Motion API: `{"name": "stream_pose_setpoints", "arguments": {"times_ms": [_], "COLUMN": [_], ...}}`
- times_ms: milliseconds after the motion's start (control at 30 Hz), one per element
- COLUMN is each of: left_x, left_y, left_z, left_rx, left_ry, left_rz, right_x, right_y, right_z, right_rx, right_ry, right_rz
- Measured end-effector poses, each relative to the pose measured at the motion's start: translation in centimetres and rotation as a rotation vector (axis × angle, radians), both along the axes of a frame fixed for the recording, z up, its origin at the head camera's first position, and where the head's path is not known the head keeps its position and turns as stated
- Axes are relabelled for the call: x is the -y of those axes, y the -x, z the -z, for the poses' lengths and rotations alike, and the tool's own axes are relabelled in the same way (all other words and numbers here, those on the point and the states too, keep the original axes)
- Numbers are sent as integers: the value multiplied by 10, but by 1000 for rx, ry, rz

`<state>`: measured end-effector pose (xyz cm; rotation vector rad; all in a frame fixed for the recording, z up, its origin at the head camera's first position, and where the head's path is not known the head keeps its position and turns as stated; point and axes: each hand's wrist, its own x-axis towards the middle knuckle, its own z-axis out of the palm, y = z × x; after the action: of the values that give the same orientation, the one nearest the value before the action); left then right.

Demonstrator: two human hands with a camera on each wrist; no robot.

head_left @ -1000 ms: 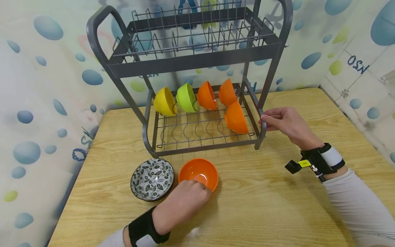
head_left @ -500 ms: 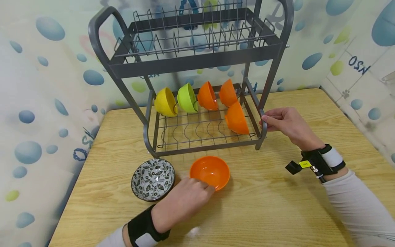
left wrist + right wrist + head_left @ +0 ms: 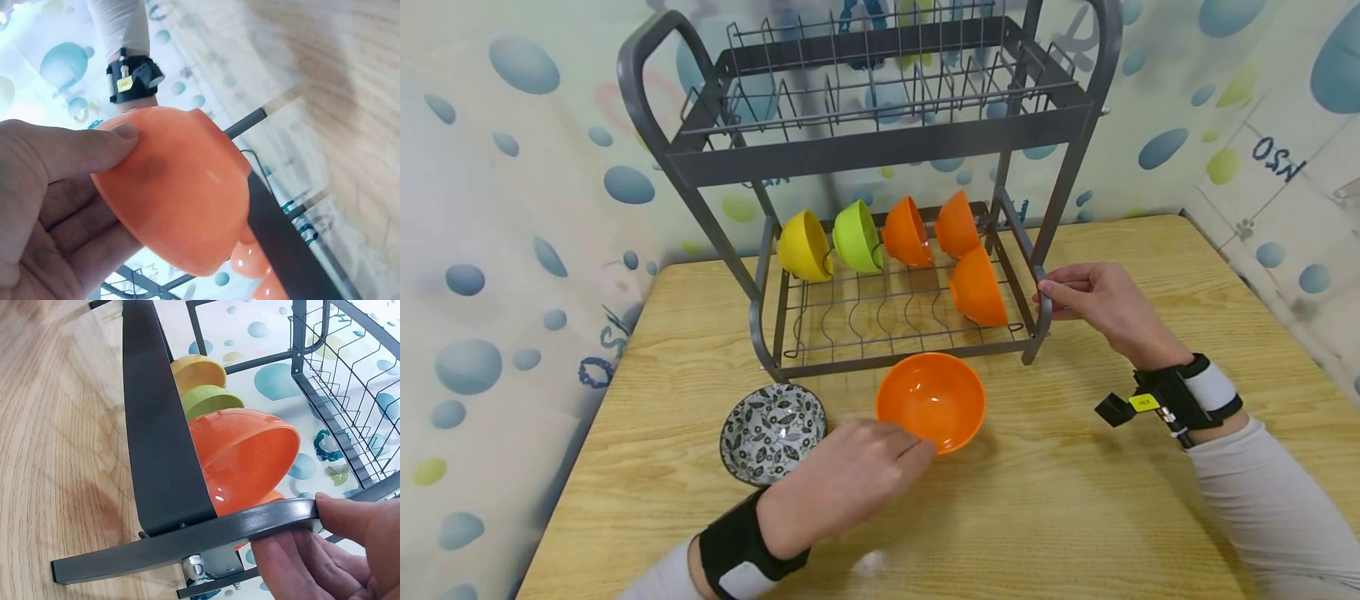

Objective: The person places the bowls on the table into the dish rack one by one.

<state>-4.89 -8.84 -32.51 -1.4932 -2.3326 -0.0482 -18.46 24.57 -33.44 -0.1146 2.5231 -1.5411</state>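
An orange bowl (image 3: 934,398) is pinched at its near rim by my left hand (image 3: 850,479), its opening facing up in the head view. The left wrist view shows the thumb pressed on the outside of this bowl (image 3: 181,194), with the other fingers behind the rim. My right hand (image 3: 1101,302) grips the lower right side rail of a grey two-tier dish rack (image 3: 887,150). In the right wrist view, thumb and fingers close round that curved rail (image 3: 275,519). A black-and-white patterned bowl (image 3: 771,433) lies beside my left hand on the wooden table.
On the rack's lower tier, a yellow bowl (image 3: 803,247), a green bowl (image 3: 856,237) and two orange bowls stand tilted in the back row. Another orange bowl (image 3: 977,287) leans at the front right. A wall with blue spots (image 3: 467,375) rises behind the table.
My left hand has lifted the orange bowl and carried it right, away from the patterned bowl and closer to the rack's front edge. My right hand stays on the rail.
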Motion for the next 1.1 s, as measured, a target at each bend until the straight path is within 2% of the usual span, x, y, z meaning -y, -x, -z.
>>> {"name": "stream_pose_setpoints", "arguments": {"times_ms": [67,133,267,333,367,433,533,633,700,767,867,1100], "left_x": [0,0,2,2,3,3,4,4,4,4,5,7], "left_y": [1,1,1,1,2,2,2,2,2,2,2,1], "left_z": [-3,-6,-9,-10,-10,-10,-11,-12,-12,-12,-13,-13], "left_rx": [-15,-21,-27,-23,-23,-22,-25,-27,-29,-29,-22,-17], "left_ry": [-19,-38,-64,-74,-76,-79,-78,-77,-76,-74,-74,-71], "left_rz": [14,25,44,50,51,51,52,52,51,49,42,36], "right_x": [1,3,10,16,19,27,40,51,59,65,73,83], "right_y": [-1,-4,-17,-25,-29,-37,-47,-56,-61,-65,-69,-71], "right_z": [0,-2,-12,-18,-21,-27,-32,-33,-34,-32,-29,-21], "right_rx": [-31,-118,-432,-592,-658,-771,-886,-946,-954,-961,-984,-1051], "right_ry": [-31,-118,-350,-416,-422,-415,-359,-312,-289,-285,-282,-330], "right_rz": [6,27,96,85,48,-77,-348,-600,-728,-801,-865,-921]}}
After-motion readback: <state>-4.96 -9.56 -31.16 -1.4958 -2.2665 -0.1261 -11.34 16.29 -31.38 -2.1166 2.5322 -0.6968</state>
